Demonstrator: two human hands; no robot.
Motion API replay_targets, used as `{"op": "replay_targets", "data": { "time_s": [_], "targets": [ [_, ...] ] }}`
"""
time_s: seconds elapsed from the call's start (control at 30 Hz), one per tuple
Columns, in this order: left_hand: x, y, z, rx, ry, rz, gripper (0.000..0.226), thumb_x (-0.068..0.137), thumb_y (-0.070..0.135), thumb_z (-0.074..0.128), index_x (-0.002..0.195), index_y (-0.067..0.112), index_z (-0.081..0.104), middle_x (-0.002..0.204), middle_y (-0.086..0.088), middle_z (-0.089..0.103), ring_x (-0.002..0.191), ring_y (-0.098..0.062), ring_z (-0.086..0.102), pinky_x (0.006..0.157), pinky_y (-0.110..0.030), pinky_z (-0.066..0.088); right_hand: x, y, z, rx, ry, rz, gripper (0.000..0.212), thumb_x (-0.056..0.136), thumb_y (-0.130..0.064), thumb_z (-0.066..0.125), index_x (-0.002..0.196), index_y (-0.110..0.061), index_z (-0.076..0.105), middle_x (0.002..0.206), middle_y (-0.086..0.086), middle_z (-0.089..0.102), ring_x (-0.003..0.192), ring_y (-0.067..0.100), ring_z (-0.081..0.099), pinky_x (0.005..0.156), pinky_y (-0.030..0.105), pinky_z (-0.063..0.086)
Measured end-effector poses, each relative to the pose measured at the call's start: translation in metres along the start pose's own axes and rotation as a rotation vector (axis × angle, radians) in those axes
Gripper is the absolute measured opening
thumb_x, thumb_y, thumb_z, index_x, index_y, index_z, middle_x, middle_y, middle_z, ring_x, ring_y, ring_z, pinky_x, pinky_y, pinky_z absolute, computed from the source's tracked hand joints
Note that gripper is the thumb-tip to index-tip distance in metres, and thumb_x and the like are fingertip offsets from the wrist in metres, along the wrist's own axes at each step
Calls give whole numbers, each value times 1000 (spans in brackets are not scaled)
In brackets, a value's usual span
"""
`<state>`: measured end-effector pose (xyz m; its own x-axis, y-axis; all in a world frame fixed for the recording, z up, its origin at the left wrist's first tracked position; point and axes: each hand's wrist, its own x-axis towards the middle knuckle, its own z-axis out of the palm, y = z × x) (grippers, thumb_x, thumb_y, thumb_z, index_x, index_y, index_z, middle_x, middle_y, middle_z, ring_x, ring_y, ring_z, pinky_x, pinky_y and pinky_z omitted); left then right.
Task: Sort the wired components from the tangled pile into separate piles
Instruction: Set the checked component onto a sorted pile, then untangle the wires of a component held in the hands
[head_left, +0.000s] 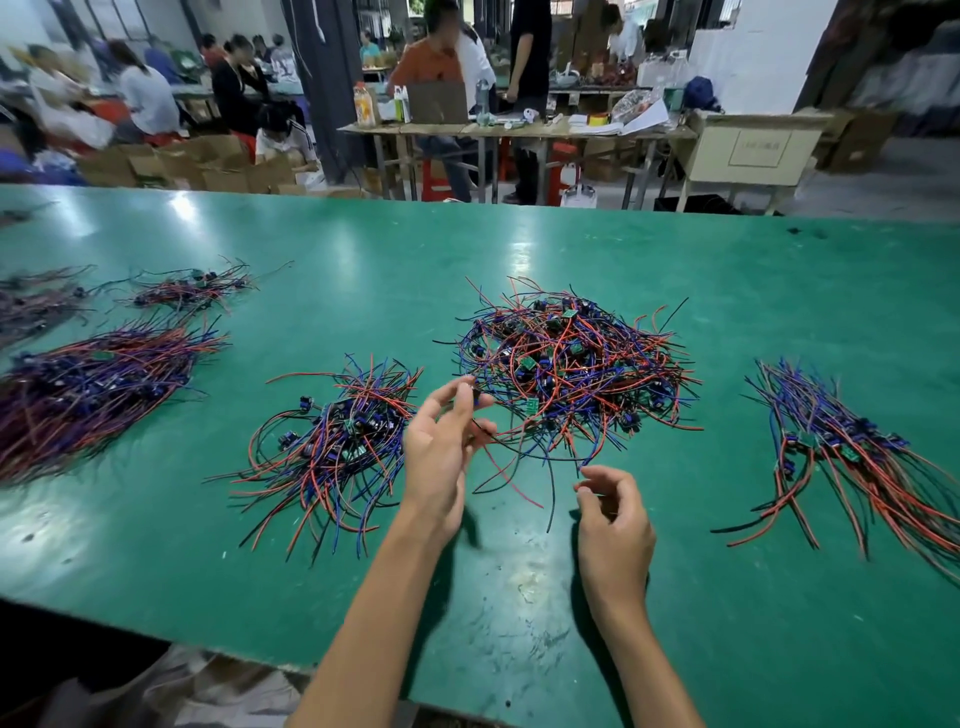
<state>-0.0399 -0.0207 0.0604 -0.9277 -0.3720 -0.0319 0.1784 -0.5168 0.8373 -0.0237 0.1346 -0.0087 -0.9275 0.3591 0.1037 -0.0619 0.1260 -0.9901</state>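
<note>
left hand (439, 447) pinches wired component (475, 397) | box label (759, 148) unreadable

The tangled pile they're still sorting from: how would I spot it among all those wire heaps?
On the green table, look just beyond the left hand and right hand. The tangled pile is the rounded central mound, its wires looping every way, while the neighbouring heaps have wires lying roughly aligned.
</note>
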Motion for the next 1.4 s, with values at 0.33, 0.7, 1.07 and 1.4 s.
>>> {"op": "replay_targets", "data": {
  "time_s": [0.33, 0.7, 1.07, 1.4],
  "targets": [
    [72, 84, -59, 1233, 274, 775, 14, 94, 25, 66, 108, 22, 66, 100, -2, 66, 84, -18, 61, 78, -30, 46, -1, 0, 2, -58, -103, 1, 21, 90, -5, 64, 90, -26, 68, 84, -9, 70, 73, 4, 60, 66, 12, 45],
    [57, -8, -39, 1723, -32, 517, 34, 98, 48, 54, 119, 25, 69, 121, -4, 49, 120, -20, 40, 90, -36, 17, 0, 3, 2, -128, -126, 7, 23, 87, -10, 66, 84, -33, 66, 81, -18, 69, 69, 8, 61, 70, 27, 50],
    [52, -53, 12, 1227, -65, 227, 20, 96, 43, 64, 99, 28, 77, 98, 13, 73, 96, -7, 62, 96, -37, 36, 0, 3, 1, -184, -177, -9, 20, 87, -12, 65, 83, -31, 67, 78, -19, 70, 65, 6, 64, 68, 26, 51],
    [-7, -62, -8, 810, -107, 243, 11, 94, 29, 70, 94, 23, 80, 78, 13, 74, 58, 1, 54, 58, -17, 42, 4, 5, 3, -120, -200, -23, 18, 96, -20, 60, 95, -34, 70, 74, -14, 73, 70, -1, 66, 67, 12, 45]
  ]
}}
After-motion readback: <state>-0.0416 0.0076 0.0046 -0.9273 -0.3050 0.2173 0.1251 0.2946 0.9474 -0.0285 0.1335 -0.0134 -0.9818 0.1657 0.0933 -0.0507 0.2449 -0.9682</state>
